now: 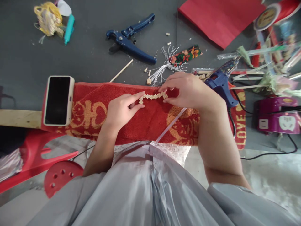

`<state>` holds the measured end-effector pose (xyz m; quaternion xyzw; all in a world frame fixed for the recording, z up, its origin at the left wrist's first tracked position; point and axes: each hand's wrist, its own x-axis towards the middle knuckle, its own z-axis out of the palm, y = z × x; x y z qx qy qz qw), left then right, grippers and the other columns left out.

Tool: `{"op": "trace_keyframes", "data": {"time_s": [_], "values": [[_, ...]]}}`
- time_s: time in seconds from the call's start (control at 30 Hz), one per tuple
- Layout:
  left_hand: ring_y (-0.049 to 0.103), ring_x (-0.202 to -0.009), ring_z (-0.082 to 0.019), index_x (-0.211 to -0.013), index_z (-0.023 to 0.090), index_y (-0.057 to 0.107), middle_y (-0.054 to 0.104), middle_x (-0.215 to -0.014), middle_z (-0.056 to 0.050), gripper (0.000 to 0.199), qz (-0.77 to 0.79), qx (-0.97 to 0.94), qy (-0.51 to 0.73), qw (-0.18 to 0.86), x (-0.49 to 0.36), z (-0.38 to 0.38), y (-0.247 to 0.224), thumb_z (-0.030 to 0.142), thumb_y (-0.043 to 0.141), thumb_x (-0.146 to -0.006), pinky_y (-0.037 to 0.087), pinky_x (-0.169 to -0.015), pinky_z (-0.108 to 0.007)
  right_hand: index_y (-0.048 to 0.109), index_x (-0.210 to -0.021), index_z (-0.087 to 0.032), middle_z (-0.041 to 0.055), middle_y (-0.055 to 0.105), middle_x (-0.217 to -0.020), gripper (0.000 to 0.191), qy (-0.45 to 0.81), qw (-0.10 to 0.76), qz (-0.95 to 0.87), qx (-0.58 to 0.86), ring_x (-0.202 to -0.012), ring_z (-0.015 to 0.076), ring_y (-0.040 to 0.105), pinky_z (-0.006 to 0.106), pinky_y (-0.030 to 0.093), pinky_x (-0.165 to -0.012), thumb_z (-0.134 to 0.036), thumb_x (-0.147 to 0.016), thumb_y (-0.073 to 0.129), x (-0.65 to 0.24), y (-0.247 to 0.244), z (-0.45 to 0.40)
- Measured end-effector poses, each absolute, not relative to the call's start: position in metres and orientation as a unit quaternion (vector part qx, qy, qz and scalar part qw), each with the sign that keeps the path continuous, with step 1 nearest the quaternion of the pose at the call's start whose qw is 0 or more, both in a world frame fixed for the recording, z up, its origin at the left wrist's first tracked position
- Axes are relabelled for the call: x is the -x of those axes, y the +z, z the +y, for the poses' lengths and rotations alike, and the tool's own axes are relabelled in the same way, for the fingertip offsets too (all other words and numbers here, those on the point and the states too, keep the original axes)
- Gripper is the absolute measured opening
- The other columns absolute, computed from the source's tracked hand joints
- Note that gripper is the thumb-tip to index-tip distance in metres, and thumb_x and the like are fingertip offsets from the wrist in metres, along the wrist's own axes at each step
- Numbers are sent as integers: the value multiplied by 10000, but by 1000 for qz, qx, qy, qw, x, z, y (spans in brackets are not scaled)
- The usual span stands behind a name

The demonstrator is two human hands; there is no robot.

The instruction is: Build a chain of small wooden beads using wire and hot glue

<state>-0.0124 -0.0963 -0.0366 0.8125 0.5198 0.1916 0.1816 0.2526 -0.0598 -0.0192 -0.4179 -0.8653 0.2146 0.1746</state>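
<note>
Left hand [121, 110] pinching one end of the pale beaded strand [154, 96], right hand [185, 89] the other, with the strand spanning between your fingertips over the red towel [145, 124]; can't tell if it touches. Use light, even pressure at both ends and don't pull outward, since the little pieces look likely to bend or pop loose.
</note>
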Motion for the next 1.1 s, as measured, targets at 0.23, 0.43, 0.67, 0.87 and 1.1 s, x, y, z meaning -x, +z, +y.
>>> {"op": "trace_keyframes", "data": {"time_s": [0.23, 0.43, 0.67, 0.87, 1.1], "values": [[565, -653, -119, -1295, 268, 741, 674, -750, 10, 396, 516, -814, 190, 185, 13, -96, -36, 326, 745, -903, 438, -688, -248, 764, -965, -216, 72, 730, -971, 217, 223, 189, -862, 414, -976, 266, 654, 427, 517, -881, -197, -784, 645, -253, -22, -60], [559, -640, -123, -1289, 274, 747, 631, -697, 24, 415, 517, -816, 191, 174, 12, -96, -37, 331, 773, -879, 426, -679, -250, 774, -997, -211, 71, 713, -991, 238, 212, 210, -865, 404, -976, 266, 628, 446, 504, -903, -235, -775, 693, -249, -24, -61], [567, -665, -128, -1311, 264, 733, 648, -718, 15, 416, 513, -821, 185, 168, 13, -97, -38, 363, 739, -907, 432, -696, -250, 764, -1032, -197, 96, 693, -989, 226, 202, 229, -864, 400, -975, 273, 580, 452, 449, -906, -322, -861, 687, -223, -32, -68], [582, -665, -116, -1289, 261, 743, 673, -735, 21, 395, 502, -830, 196, 143, 14, -97, -41, 341, 750, -902, 431, -676, -240, 759, -1007, -183, 102, 678, -949, 208, 194, 240, -869, 386, -928, 263, 559, 424, 442, -856, -238, -896, 592, -212, -44, -66], [592, -633, -107, -1114, 197, 766, 656, -686, 38, 323, 545, -794, 212, 166, 12, -98, -38, 307, 835, -819, 463, -675, -226, 760, -979, -186, 91, 662, -906, 208, 195, 254, -872, 370, -891, 244, 547, 411, 447, -842, -217, -919, 564, -214, -46, -64]]}}
